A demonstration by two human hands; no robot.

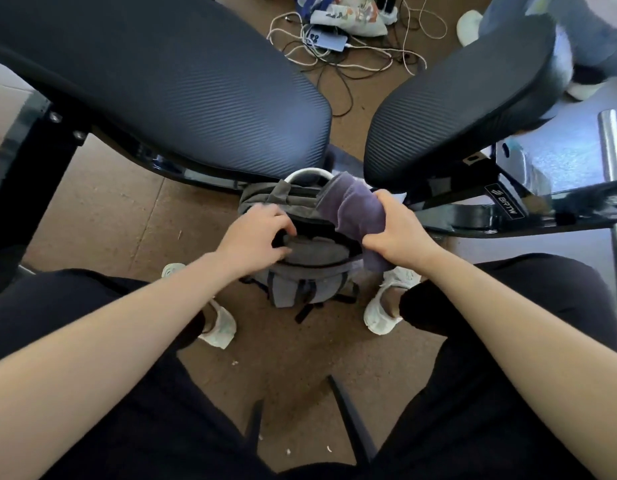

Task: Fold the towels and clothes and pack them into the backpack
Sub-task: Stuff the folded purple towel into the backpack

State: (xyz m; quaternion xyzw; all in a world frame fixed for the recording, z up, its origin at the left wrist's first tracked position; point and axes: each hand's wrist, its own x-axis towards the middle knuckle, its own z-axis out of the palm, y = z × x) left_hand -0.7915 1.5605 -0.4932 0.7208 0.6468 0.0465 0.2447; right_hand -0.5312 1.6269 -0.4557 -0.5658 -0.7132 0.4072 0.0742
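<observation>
A grey backpack (301, 289) stands on the brown floor between my feet, its top zip opening spread wide. Grey fabric lies inside the opening. My left hand (256, 235) grips the near left rim of the opening, fingers curled over the edge. My right hand (397, 228) grips a folded purple towel (352, 206), held just above the right side of the opening. The towel's far end reaches toward the white carry handle (308, 173) of the backpack.
Two dark padded chair seats (182, 88) (456, 98) stand just beyond the backpack with a gap between them. Black chair frame bars (501, 216) run at right. Cables, a phone and a patterned bag (348, 15) lie on the floor behind. My white shoes (386, 306) flank the backpack.
</observation>
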